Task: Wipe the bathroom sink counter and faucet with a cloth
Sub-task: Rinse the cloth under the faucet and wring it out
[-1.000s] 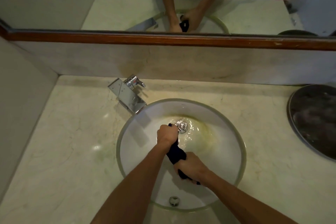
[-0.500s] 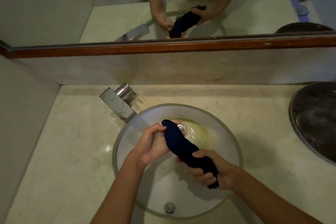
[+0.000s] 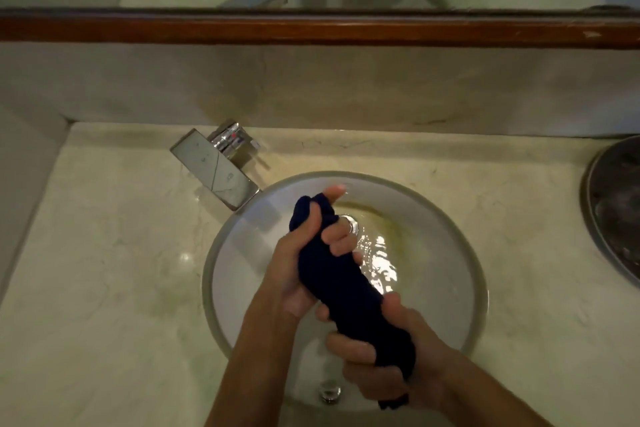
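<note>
Counter (image 3: 104, 270): It lies pale and stony all around the bowl. It looks shiny and wet by the tap, and I don't think it is wiped yet.
Faucet (image 3: 216, 170): It is flat and silver and sits at the back left, with its tip over the rim of the sink (image 3: 479, 288). I can read no name or words on it — only a tiny red spot on the handle.
Left hand (image 3: 304, 253): My fingers curl tight around the top end of the cloth (image 3: 343, 284).
Cloth: It is dark blue and rolled up like a sausage, held over the bowl between my two hands.
Right hand (image 3: 381, 367): It grips the bottom end hard.
How to do it well: I think I should twist my hands opposite ways and keep the cloth low over the bowl — then the drips fall inside.
Water: A little shines near the drain (image 3: 351, 225).
</note>
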Motion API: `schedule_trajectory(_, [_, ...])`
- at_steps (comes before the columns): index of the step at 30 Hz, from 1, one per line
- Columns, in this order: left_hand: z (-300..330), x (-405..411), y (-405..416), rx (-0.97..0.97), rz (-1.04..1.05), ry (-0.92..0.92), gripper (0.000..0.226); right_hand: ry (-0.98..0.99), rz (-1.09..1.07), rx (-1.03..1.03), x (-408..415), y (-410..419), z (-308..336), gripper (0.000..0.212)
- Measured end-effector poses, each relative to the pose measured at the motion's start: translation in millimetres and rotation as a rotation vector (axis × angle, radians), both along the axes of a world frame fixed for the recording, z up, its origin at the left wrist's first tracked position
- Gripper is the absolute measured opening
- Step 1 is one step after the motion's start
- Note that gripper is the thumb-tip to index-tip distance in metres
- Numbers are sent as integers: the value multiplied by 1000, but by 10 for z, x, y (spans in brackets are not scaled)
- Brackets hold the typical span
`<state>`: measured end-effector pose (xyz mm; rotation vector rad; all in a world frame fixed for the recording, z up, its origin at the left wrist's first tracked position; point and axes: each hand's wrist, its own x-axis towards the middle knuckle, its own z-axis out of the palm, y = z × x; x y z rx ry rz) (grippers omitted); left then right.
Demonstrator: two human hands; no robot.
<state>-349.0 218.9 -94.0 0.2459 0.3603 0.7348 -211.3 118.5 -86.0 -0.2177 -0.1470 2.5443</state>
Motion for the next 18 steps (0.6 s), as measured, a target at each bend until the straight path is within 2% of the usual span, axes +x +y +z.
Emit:
schedule_trajectory(2, [-41, -44, 78, -63, -15, 369, 27, -575, 100, 10, 19, 147, 79, 46])
schedule_trajectory(4, [-196, -46, 161, -63, -45, 719, 29, -1158, 219, 107, -66, 298, 0, 37])
schedule_trajectory(6, [-381, 14, 241, -16, -104, 1003, 27, -1472, 223, 142, -221, 398, -241, 30])
schedule_trajectory(8, [-560, 112, 303, 136, -198, 1250, 28, -1659, 232, 161, -356, 440, -570, 24])
schedule_trajectory(11, [-719, 269, 307, 501, -388, 1598, 19, -1860, 314, 183, -512, 471, -868, 24])
schedule_trajectory(13, [-778, 318, 290, 646, -497, 1694, 19, -1969, 346, 213, -607, 489, -921, 25])
schedule_trajectory(18, [-889, 263, 346, 736, -628, 1801, 24, -2107, 483, 341, -736, 512, -952, 32])
